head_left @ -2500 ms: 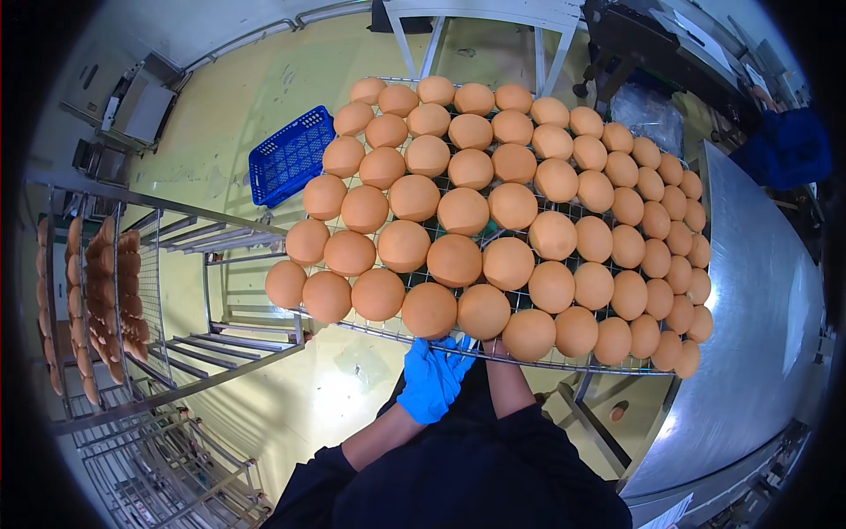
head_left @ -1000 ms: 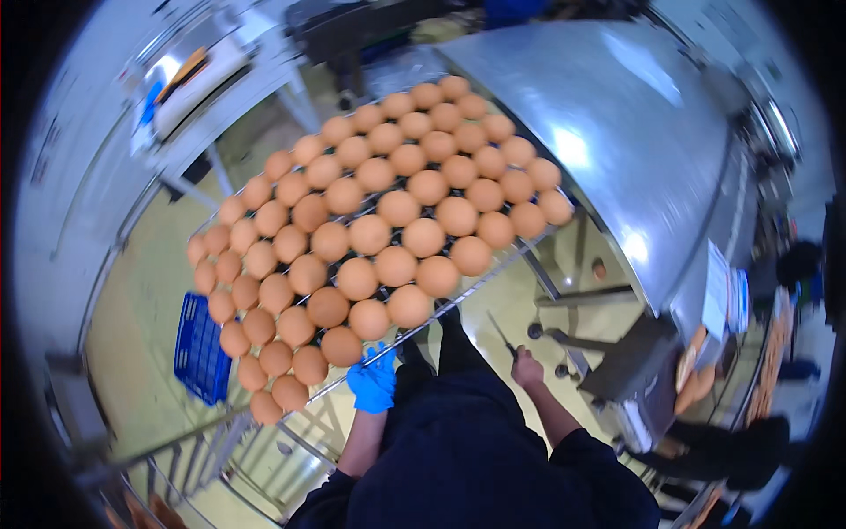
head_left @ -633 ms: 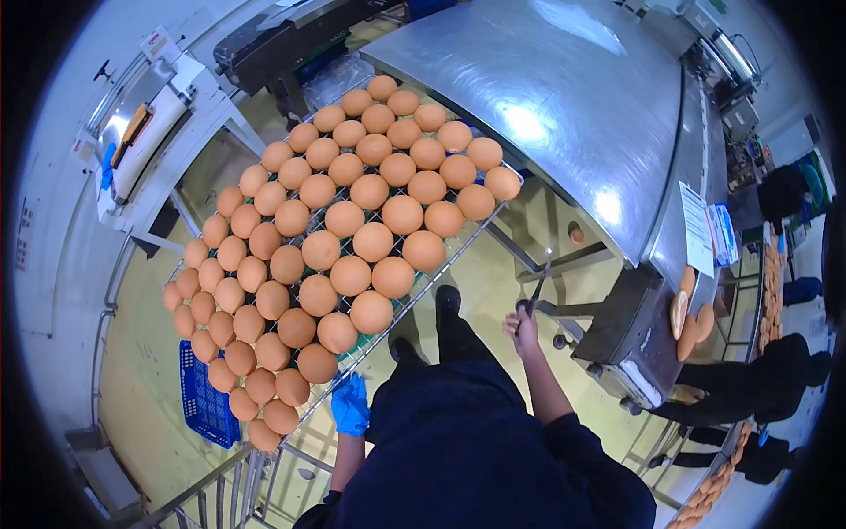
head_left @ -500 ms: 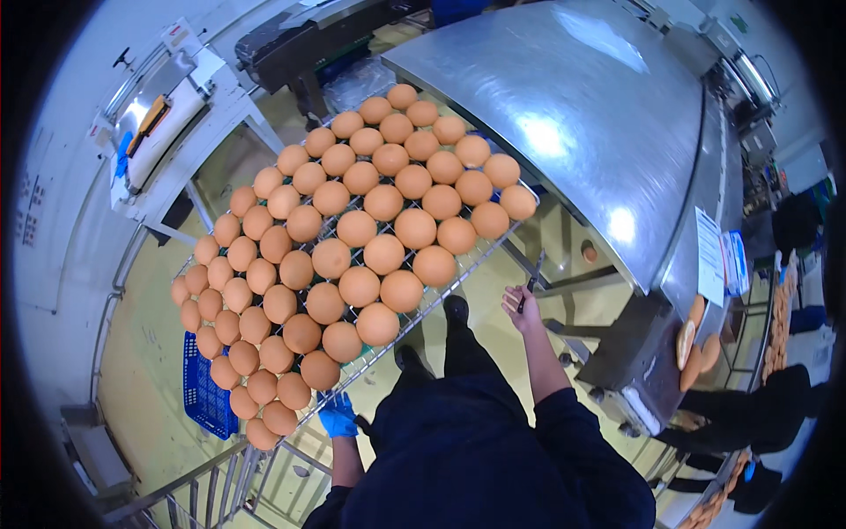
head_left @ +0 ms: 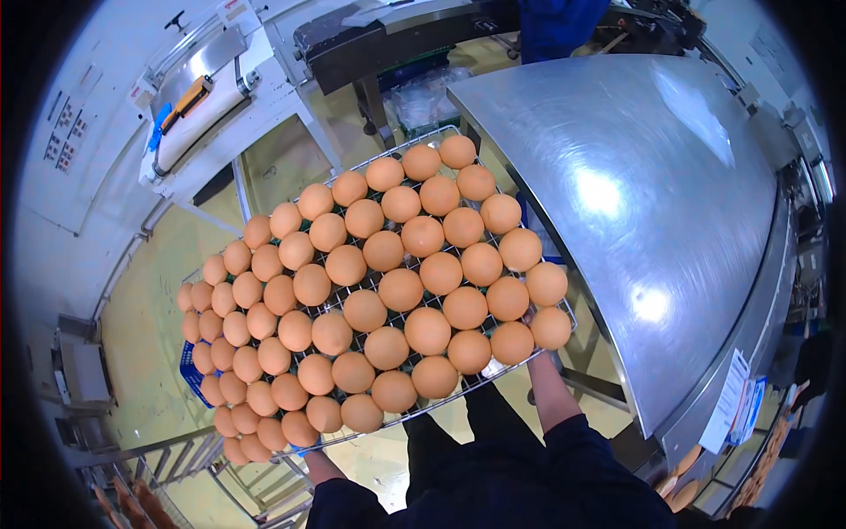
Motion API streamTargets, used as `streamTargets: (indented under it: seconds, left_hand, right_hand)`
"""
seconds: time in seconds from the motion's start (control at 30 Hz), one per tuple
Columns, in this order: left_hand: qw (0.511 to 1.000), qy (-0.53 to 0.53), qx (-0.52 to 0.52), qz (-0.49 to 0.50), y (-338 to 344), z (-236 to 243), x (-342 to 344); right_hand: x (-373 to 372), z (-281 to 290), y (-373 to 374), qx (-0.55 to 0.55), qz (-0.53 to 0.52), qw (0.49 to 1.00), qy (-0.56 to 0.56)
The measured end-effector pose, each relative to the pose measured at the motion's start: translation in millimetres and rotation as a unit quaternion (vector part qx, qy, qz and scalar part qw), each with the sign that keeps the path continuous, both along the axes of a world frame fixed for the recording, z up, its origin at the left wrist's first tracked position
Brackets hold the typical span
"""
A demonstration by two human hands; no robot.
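A wide wire rack (head_left: pixel 414 407) lies in front of me, covered with several rows of smooth, round brown buns (head_left: pixel 427 331). My left hand (head_left: pixel 301 450), in a blue glove, is at the rack's near edge, left of my legs. Only a sliver of glove shows below the buns; its fingers are hidden. At the near right corner my bare right hand (head_left: pixel 530 315) grips the rack from below, mostly covered by the buns. The knife-like tool with a dark handle that it held earlier is out of sight.
A steel table (head_left: pixel 617 256) stands close along the rack's right side. A white machine (head_left: pixel 211 110) is far left, a dark conveyor (head_left: pixel 339 55) at the back. Beneath the rack's left end sits a blue crate (head_left: pixel 189 366). A person in blue (head_left: pixel 560 26) stands beyond the table.
My right hand has gone from beside the rack to its near right corner, under the buns. The tool is now hidden. The view has shifted, and the rack sits lower in it.
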State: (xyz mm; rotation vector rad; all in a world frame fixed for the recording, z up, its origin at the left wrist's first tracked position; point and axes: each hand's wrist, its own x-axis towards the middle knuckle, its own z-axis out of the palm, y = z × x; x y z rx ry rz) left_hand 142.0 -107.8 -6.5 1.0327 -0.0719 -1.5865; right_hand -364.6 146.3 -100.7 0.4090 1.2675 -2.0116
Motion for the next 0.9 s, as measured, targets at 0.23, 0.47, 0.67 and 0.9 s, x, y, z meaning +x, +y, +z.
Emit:
streamTargets:
  seconds: [0.23,0.47,0.67,0.9]
  left_hand:
    - [0.999,-0.022,0.012,0.04,9,-7,-5]
    - [0.998,-0.028,0.023,0.05,18,-2,-8]
    - [0.998,-0.036,0.037,0.036,12,1,-6]
    - [0.997,-0.044,0.056,0.019,12,3,5]
  right_hand:
    - [9,2,20,0.038,0.044,0.998,-0.003]
    - [12,2,29,0.047,0.058,0.997,-0.002]
    - [20,6,36,0.062,0.051,0.997,-0.001]
    - [40,15,48,0.088,0.047,0.995,-0.001]
